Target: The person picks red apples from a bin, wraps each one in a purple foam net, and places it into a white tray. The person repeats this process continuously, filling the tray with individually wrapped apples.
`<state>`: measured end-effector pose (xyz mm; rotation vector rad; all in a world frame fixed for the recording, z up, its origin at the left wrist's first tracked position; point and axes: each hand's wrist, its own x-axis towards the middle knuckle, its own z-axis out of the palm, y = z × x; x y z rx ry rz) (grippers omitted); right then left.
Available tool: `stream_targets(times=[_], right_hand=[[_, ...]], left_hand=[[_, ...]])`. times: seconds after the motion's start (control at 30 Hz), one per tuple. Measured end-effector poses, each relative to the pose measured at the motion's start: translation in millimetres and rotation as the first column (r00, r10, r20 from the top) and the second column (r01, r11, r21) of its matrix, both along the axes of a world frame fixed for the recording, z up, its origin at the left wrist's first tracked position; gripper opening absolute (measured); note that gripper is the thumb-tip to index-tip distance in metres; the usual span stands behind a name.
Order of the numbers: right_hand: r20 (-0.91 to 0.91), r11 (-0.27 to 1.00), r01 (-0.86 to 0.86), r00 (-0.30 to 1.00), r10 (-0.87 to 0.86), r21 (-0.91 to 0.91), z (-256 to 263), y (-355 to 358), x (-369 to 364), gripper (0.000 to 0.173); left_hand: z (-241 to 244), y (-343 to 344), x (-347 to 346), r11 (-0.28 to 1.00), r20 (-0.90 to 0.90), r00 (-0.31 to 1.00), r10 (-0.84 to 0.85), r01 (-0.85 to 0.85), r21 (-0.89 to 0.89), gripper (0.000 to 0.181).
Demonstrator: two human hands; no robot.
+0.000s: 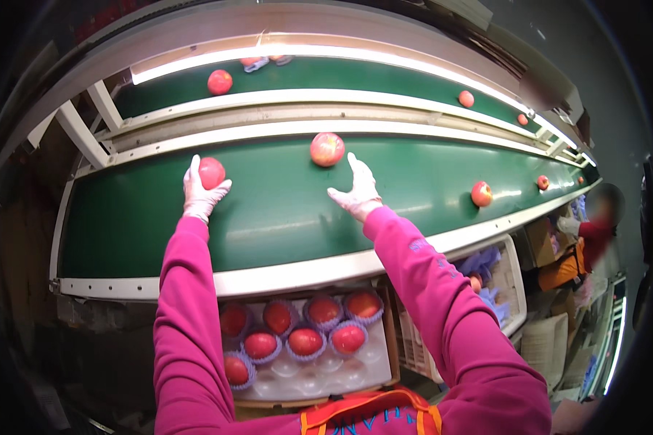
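Observation:
My left hand (200, 190), in a thin white glove, has its fingers and thumb around a red apple (212, 172) over the left part of the green conveyor belt (283, 217). My gloved right hand (360, 187) is spread and holds nothing. Just beyond its fingertips, to the upper left, a red-and-yellow apple (327, 149) rests near the belt's far rail. Below the belt, close to my body, a box with a white moulded tray (370, 361) holds several red apples (305, 341) in purple foam nets. My left forearm hides part of that box.
More apples (481, 194) lie on the belt to the right. A second green belt (348, 76) beyond the rails carries an apple (220, 82) and others. At right stands a white crate (514, 283) with purple foam nets (481, 261). Farther right is another person (593, 244).

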<state>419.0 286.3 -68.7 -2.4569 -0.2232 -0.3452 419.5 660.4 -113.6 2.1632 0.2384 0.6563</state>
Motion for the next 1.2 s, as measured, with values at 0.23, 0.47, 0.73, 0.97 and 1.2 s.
stream_targets(times=[0.23,0.47,0.73,0.97,1.2], right_hand=[[-0.181,0.976,-0.063,0.978,0.102,0.208,-6.1,50.8,116.1,0.094],[-0.172,0.418,-0.227,0.668,0.724,0.880,17.6,-65.9,-68.8,0.087],[-0.535,0.899,0.437,0.764,-0.361,0.018,0.5,-341.6,-305.1,0.078],[-0.664,0.919,-0.090,0.718,-0.207,-0.383,25.1,-369.9,-175.8,0.077],[-0.404,0.845,0.043,0.891,0.209,0.533,-2.4,-296.4,-18.6,0.076]], left_hand=[[-0.8,-31.8,-5.5,0.911,0.002,0.998,-0.062,0.058,-0.408,0.070],[11.1,-114.1,-28.9,0.095,0.100,0.976,-0.194,0.120,-0.988,0.061],[7.5,-346.0,24.5,-0.087,0.185,0.823,-0.537,0.164,-0.983,0.066],[13.9,-470.4,27.5,-0.195,0.156,0.740,-0.654,0.034,-0.980,0.079],[35.3,-508.4,-7.3,-0.345,0.211,0.800,-0.561,0.006,-0.939,0.073]])
